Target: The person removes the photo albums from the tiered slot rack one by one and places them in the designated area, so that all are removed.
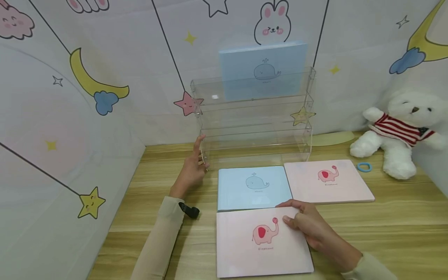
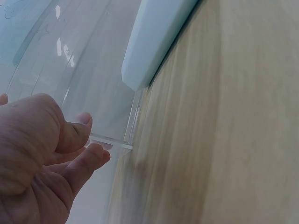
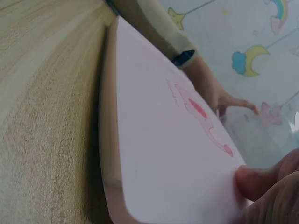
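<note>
My left hand (image 1: 194,167) pinches the lower left side edge of a clear acrylic display rack (image 1: 252,116). In the left wrist view, the thumb and a finger (image 2: 79,177) lie on either side of that edge. At the front, my right hand (image 1: 311,225) grips the upper right corner of a pink book (image 1: 238,237) with an elephant on its cover, thumb on top and fingers beneath. A blue book (image 1: 231,190) with a whale lies just behind it. Another pink elephant book (image 1: 304,182) lies to the right. One more blue whale book (image 1: 238,74) stands in the rack's top tier.
A white teddy bear (image 1: 400,136) in a striped top sits at the right, with a small blue ring (image 1: 364,167) beside it. A pale yellow flat piece (image 1: 332,139) lies behind the rack. Patterned cloth walls (image 1: 140,116) border the wooden table (image 1: 402,233).
</note>
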`<state>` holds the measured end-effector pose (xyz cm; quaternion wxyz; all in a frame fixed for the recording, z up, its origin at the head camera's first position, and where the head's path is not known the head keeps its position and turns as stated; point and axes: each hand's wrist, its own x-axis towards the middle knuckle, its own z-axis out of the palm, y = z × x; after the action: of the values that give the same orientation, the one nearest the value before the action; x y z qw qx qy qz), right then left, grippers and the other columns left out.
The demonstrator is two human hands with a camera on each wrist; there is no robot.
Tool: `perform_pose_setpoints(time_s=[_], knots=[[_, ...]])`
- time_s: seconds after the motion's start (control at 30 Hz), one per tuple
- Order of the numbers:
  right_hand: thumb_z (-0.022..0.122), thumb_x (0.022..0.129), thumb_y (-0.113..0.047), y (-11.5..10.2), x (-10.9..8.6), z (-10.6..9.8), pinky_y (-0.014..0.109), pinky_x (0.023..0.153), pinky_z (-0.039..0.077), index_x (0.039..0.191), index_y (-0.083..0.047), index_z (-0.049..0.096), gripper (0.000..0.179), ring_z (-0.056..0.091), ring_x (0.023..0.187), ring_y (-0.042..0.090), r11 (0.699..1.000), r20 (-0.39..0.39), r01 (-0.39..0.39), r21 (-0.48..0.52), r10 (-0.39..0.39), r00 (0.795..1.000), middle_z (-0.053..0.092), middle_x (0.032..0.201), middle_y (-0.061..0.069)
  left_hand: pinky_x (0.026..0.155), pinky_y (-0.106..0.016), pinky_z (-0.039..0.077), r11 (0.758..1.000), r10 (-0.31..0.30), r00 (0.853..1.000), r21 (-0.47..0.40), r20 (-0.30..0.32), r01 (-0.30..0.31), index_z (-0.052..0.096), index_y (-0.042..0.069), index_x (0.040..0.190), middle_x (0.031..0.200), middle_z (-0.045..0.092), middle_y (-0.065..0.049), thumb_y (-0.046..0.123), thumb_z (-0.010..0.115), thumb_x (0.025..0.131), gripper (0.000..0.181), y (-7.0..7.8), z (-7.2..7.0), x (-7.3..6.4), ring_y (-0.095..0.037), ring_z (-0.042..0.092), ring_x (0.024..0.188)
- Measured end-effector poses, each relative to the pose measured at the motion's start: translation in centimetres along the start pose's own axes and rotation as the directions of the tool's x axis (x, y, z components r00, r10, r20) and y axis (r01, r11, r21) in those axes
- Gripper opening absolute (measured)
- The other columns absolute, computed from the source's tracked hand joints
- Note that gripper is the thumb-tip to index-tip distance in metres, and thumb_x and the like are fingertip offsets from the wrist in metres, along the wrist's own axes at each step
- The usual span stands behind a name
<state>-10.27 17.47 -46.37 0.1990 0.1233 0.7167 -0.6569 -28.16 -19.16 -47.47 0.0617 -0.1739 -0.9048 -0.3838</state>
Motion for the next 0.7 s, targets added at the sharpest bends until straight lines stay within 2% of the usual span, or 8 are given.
perform_pose_setpoints(time_s=[0.07,0.3,0.5,0.6,0.7], knots=[[0.060,0.097,0.008,0.0,0.0,0.1,0.041,0.076,0.069,0.130,-0.001,0.072,0.035,0.077,0.084,0.024,1.000,-0.015,0.001,-0.020,-0.001,1.000,0.080,0.106,0.011,0.102,-0.062,0.060,1.000,0.004,1.000,0.002,-0.001,-0.004,0.009,0.037,0.169,0.144,0.057,-0.040,-0.009,0.071,0.096,0.106,-0.1,0.0,0.0,-0.051,0.068,0.128],[0.066,0.095,0.006,0.2,0.3,0.3,0.037,0.071,0.067,0.129,-0.001,0.074,0.036,0.076,0.080,0.023,0.995,-0.042,0.010,-0.095,-0.014,0.999,0.081,0.103,0.010,0.103,-0.061,0.060,1.000,-0.008,1.000,-0.006,0.004,0.008,0.006,0.046,0.168,0.146,0.056,-0.039,-0.009,0.071,0.096,0.111,0.0,0.0,0.0,-0.050,0.068,0.129],[0.069,0.093,0.005,0.1,0.8,0.2,0.036,0.068,0.065,0.127,-0.002,0.075,0.036,0.074,0.079,0.022,0.981,-0.037,0.049,-0.186,-0.057,0.998,0.078,0.107,0.012,0.103,-0.061,0.060,1.000,-0.010,1.000,0.004,0.001,0.010,0.006,0.044,0.168,0.143,0.058,-0.039,-0.009,0.070,0.096,0.110,0.0,0.0,-0.1,-0.050,0.068,0.129],[0.072,0.092,0.004,0.0,1.0,0.1,0.036,0.070,0.064,0.126,-0.003,0.076,0.035,0.071,0.090,0.023,0.964,-0.042,0.071,-0.256,-0.084,0.996,0.076,0.114,0.015,0.103,-0.061,0.060,1.000,0.000,1.000,0.008,-0.004,0.000,0.007,0.042,0.169,0.146,0.056,-0.038,-0.009,0.071,0.096,0.110,0.1,0.0,-0.2,-0.051,0.068,0.129],[0.076,0.092,-0.001,-0.3,1.0,0.0,0.037,0.083,0.062,0.122,-0.007,0.079,0.032,0.066,0.112,0.030,0.927,-0.055,0.091,-0.363,-0.119,0.991,0.073,0.125,0.017,0.103,-0.062,0.060,1.000,0.003,1.000,0.010,-0.008,-0.003,0.008,0.041,0.169,0.147,0.056,-0.038,-0.010,0.072,0.095,0.110,0.2,-0.1,-0.2,-0.051,0.067,0.130]])
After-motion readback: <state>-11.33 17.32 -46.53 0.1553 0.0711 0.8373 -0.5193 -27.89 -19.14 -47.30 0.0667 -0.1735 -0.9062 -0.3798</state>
